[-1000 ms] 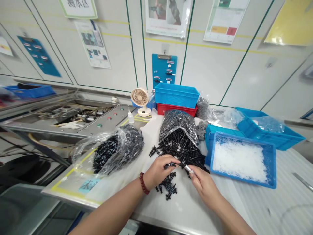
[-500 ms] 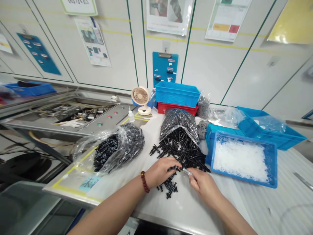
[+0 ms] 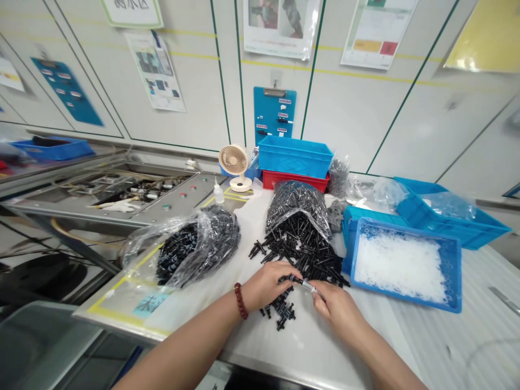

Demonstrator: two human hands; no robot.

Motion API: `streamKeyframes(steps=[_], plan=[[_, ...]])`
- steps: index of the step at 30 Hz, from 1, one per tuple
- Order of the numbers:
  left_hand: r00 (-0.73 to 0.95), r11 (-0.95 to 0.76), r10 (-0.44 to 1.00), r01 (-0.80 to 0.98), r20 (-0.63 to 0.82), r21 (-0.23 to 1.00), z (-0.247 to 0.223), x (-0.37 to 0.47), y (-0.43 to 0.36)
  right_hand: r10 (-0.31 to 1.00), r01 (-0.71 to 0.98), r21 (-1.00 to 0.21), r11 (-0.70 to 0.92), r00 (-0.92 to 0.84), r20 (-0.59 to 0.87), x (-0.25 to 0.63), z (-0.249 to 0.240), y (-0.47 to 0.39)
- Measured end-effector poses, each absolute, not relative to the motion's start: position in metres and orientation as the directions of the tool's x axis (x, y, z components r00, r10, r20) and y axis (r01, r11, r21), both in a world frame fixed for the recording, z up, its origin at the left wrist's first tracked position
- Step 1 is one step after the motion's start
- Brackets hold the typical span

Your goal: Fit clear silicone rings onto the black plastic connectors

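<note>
My left hand (image 3: 271,284), with a red bead bracelet at its wrist, is closed around a small black rod-like part (image 3: 291,278). Its end points right, towards a whitish cylindrical piece (image 3: 308,286) pinched in my right hand (image 3: 333,304). The two pieces meet end to end; whether one sits inside the other is too small to tell. Under and in front of my left hand lies a small heap of black parts with grey bands (image 3: 283,313). Behind both hands, plain black rod-like parts (image 3: 311,254) spill from a clear bag (image 3: 298,200).
At left lies another clear bag of black parts (image 3: 199,244). A blue tray of small white rings (image 3: 455,281) stands at right. Further back are a fan (image 3: 234,160), a dropper bottle (image 3: 218,193), a blue bin (image 3: 294,155) over a red one (image 3: 270,180), and another blue bin (image 3: 483,230).
My right hand and the whitish piece have shifted very slightly down and left. My left hand keeps almost the same place and grip.
</note>
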State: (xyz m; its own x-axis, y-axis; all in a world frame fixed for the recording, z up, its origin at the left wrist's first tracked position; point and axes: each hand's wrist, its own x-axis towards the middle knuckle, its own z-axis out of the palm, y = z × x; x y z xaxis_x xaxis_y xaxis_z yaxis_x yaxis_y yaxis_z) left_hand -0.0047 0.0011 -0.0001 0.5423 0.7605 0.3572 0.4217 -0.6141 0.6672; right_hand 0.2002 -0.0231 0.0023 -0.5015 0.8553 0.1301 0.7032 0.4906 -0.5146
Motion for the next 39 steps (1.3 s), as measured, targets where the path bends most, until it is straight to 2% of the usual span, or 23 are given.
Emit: streamKeyframes(steps=[6,14,27,39], plan=[[0.587,-0.660,0.717,0.398,0.375,0.637,-0.0007,-0.0034,-0.0002,0.853,0.708,-0.515,0.483,-0.513,0.096,0.1974,0.0027,-0.0236],[0.553,-0.638,0.744,0.421,0.375,0.645,-0.0008,-0.0014,-0.0016,0.866,0.735,-0.487,0.471,-0.491,0.097,0.1974,0.0044,-0.0244],[0.559,-0.650,0.733,0.405,0.388,0.643,-0.0033,-0.0004,-0.0031,0.883,0.808,-0.367,0.461,-0.457,0.102,0.1968,0.0012,-0.0238],[0.579,-0.669,0.711,0.382,0.399,0.638,-0.0015,0.0015,-0.0059,0.910,0.887,-0.202,0.415,-0.405,0.089,0.1944,0.0034,-0.0246]])
